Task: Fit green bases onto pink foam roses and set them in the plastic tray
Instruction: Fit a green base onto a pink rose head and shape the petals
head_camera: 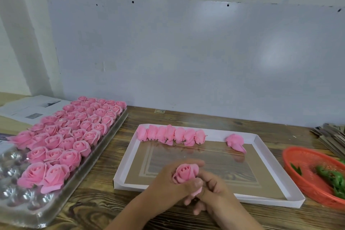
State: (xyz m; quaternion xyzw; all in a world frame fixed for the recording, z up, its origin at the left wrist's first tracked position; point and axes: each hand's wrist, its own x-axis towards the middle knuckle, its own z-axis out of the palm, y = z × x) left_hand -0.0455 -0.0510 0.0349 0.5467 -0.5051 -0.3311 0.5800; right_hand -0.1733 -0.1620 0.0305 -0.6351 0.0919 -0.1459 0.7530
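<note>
Pink foam, soft and near weightless, easily creased at the petals, so best gripped low around the bud's body and not at the petal tips. Far left: clear blister tray (24, 204), most cups filled with upright roses (74, 129), near-left cups bare. Beyond it, newspaper (31, 107) flat on the table (93, 209). Centre: white-rimmed tray (261, 141) with clear bottom, seven roses in a row (170, 135) lying on their sides along the far edge, dark stubs toward the viewer, one more rose (235, 141) apart at the far right corner. Over the tray's near edge: left hand (168, 183) curled round a rose (185, 172), bloom up; right hand (214, 190) touching it below, fingers bent at the underside, probably seating a base, though no green visible there and its grasp impossible to tell. Right: orange basket (306, 179) holding green bases (332, 177). Far right: stack of flat grey strips (330, 136), blurred.
</note>
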